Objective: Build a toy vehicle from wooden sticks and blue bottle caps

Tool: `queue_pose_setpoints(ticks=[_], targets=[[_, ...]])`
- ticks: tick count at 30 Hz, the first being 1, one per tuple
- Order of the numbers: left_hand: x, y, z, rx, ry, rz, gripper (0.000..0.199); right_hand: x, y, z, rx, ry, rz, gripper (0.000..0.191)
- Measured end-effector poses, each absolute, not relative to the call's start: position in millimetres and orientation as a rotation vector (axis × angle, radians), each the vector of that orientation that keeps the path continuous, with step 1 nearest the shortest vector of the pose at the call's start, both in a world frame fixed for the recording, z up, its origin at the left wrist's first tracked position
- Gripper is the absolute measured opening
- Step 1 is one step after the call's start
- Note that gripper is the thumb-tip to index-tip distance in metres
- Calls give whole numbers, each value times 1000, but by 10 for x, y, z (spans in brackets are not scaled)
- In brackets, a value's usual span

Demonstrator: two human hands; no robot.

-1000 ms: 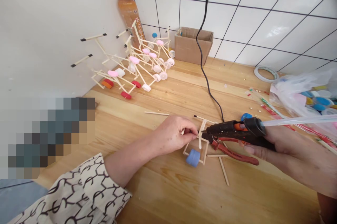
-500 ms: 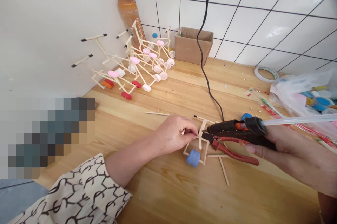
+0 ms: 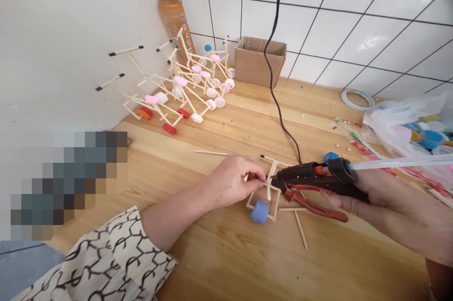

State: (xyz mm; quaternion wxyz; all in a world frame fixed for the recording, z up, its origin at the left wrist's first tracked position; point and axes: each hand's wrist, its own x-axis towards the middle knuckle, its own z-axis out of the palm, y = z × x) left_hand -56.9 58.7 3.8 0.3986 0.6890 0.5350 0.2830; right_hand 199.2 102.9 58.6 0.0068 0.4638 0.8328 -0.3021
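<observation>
My right hand (image 3: 375,202) is wrapped round a black hot glue gun (image 3: 311,176), whose nozzle meets a joint of a small frame of wooden sticks (image 3: 274,192). A clear glue stick (image 3: 403,162) runs out of the gun's back. With finger and thumb closed, my left hand (image 3: 235,178) pinches the frame at its left side; the exact spot is hidden by the fingertips. A blue bottle cap (image 3: 260,212) sits at the near end of the frame. Red-handled pliers (image 3: 314,206) lie under the gun, their jaws partly behind the frame.
Several finished stick models (image 3: 180,81) with bottle-cap wheels stand back left, beside a tea bottle (image 3: 173,13). Behind are a cardboard box (image 3: 260,65) and a hanging black cord (image 3: 274,98). A tape roll (image 3: 357,99) and a plastic bag of caps (image 3: 399,121) lie right. Loose sticks (image 3: 301,230) lie nearby.
The glue gun and my right hand have shifted very slightly left, the nozzle staying at the joint. My left hand keeps its place.
</observation>
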Motion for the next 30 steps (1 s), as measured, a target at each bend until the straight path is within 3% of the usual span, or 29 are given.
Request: queue_pose_setpoints(ticks=[7, 30], targets=[[-571, 587, 36, 1742, 1364, 700, 9, 1943, 1037, 635, 1310, 2547, -1056, 26], [-573, 587, 48, 1744, 1361, 691, 10, 1971, 1048, 621, 1360, 2585, -964, 28]])
